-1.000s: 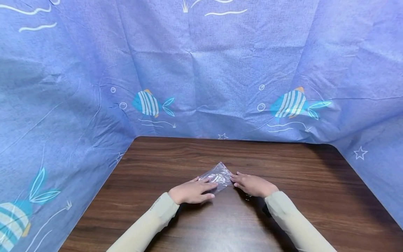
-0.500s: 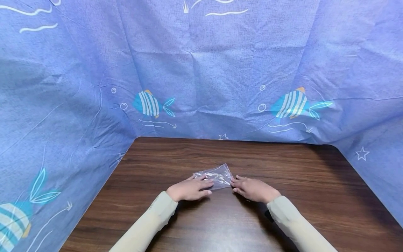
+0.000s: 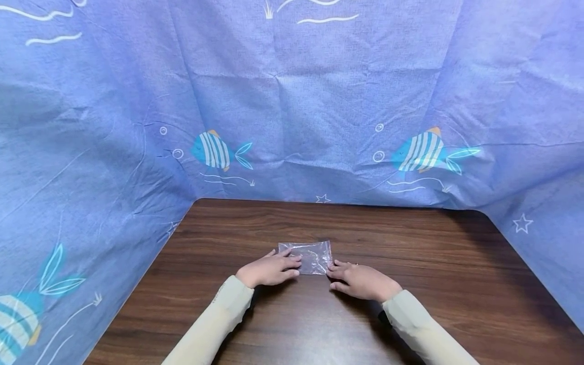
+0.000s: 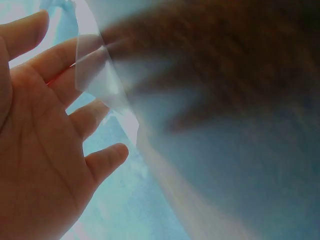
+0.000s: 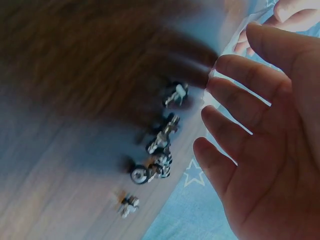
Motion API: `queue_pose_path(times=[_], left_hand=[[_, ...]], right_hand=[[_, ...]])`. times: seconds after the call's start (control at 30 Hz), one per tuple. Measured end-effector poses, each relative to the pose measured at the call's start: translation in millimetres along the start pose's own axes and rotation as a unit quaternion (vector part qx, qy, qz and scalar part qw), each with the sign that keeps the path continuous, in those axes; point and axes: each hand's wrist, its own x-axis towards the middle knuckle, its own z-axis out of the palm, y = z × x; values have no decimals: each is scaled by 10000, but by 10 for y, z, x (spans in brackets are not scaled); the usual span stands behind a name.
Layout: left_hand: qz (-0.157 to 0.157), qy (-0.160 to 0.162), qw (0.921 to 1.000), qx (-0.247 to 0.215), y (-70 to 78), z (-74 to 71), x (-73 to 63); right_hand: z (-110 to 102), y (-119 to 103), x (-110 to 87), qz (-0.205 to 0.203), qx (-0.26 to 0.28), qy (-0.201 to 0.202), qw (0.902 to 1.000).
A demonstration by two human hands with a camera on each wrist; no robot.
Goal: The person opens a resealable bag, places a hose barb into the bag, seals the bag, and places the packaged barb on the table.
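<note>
A small clear plastic bag (image 3: pixel 312 258) lies flat near the middle of the table, its long sides running left to right. My left hand (image 3: pixel 269 269) has its fingers spread over the bag's left part. In the left wrist view that hand (image 4: pixel 45 135) shows its palm, fingertips at the bag's transparent corner. On the other side, the fingertips of my right hand (image 3: pixel 365 281) touch the bag's lower right corner. Several small dark and silvery metallic parts (image 5: pixel 162 142) lie in a row on the table beside the right hand (image 5: pixel 265 115); in the head view that hand mostly hides them.
The brown wood-grain table (image 3: pixel 228 218) has rounded far corners. A blue fabric curtain (image 3: pixel 319 101) with printed fish hangs behind it and along both sides.
The bag has turned from a slant to nearly square with the table's far edge. My left hand has shifted left and away from me, and my right hand slightly nearer.
</note>
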Motion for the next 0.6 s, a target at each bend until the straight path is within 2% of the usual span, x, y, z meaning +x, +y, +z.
queue_pose_path(times=[0.3,0.6], left_hand=[[-49,82,9999,-42,0,-21,-1],[-126,103,9997,-170,20,-25,-4]], right_hand=[[18,-61,18,-86,-81,92,9999],[50,-32,7,-117,4,150,9998]])
